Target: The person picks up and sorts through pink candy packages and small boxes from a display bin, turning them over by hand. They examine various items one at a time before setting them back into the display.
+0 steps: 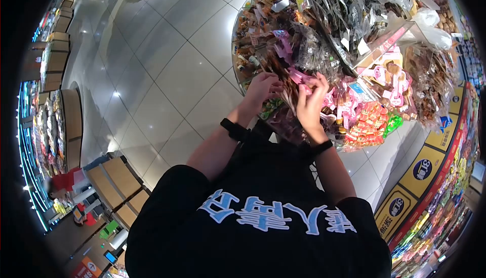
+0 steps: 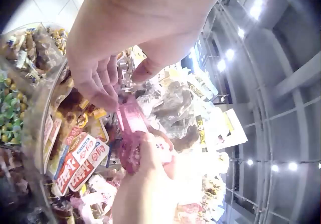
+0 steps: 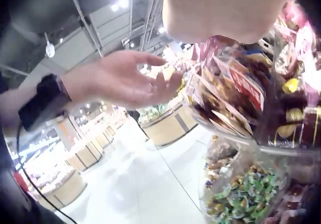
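Note:
A pink packet (image 1: 299, 77) (image 2: 132, 119) is gripped by my right hand (image 1: 311, 107) (image 2: 143, 184) above the round candy display. In the right wrist view the right hand (image 3: 223, 13) covers the top, its fingertips hidden. My left hand (image 1: 260, 94) (image 2: 135, 30) hovers at the display's edge beside that packet, fingers loosely bent. Seen from the right wrist, the left hand (image 3: 128, 78) holds nothing, its thumb apart from the fingers. Red-and-white labelled packets (image 2: 83, 163) (image 3: 246, 86) stand upright in the bin near both hands.
Clear-wrapped dark packets (image 1: 349, 9) fill the display's far side. Red-wrapped sweets (image 1: 367, 126) lie at its near right, and green-wrapped sweets (image 3: 246, 194) sit in a lower bin. Tiled floor (image 1: 172, 60) spreads to the left. Yellow-fronted shelves (image 1: 420, 169) stand at the right.

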`<state>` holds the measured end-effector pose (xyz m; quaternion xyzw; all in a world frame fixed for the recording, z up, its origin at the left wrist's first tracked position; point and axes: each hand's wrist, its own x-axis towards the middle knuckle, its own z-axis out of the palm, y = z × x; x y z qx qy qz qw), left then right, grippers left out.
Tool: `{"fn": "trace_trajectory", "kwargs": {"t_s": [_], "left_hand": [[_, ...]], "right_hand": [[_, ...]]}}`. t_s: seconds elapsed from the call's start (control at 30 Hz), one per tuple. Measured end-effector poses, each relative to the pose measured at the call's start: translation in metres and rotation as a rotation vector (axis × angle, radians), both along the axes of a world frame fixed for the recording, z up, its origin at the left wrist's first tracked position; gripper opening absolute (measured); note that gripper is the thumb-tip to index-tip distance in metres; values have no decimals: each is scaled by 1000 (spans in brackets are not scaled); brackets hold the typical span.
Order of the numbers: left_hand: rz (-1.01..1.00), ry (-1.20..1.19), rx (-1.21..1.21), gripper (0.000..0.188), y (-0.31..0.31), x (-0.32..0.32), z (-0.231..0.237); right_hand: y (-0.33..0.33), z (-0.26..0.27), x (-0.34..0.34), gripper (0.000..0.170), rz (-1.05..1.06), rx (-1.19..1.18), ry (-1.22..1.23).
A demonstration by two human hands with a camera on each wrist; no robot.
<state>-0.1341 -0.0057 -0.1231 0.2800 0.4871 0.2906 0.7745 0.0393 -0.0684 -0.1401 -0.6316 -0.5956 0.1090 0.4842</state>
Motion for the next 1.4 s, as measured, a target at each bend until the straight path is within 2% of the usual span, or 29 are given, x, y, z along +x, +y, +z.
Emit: {"fn": "trace_trajectory", "kwargs": {"t_s": [0.07,0.17,0.33,0.43,0.53,0.63,0.67,0.8,0.93,1.03,1.2,1.4], "left_hand": [[-1,52,-2,31,-2,-4,-12],[-56,109,-7,32,-8,0,-17],[-75,14,29,39,-10,12,-3],[-77,-45,121,44,-4,24,-23],[-105,-34,200,43,0,31,-37],[-157,106,310,43,1,33,-46],[-99,159,352,30,-1,35,-49],[-46,115,253,21,-3,32,-36],[-33,147,282,16,-2,31,-39],[-64,164,314,19,3,31,-36],[-104,251,317,26,8,32,-28],[-106,261,312,29,10,29,-38]], "right_hand": [[-1,-23,-8,39,-1,-55,-167],[-1,-27,-18,48,-45,-184,-410],[-6,-17,-22,50,-81,-211,-401],[-9,-11,-21,52,-121,-207,-401],[-12,-4,-21,52,-142,-180,-399],[-18,3,-18,50,-101,-187,-398],[-19,6,-17,50,-73,-192,-403],[-24,1,-15,44,-61,-243,-487],[-17,-2,-16,43,-111,-264,-563],[-17,8,-17,46,-92,-277,-545],[-31,20,-12,61,-29,-300,-433],[-48,21,0,61,-2,-295,-412]]}}
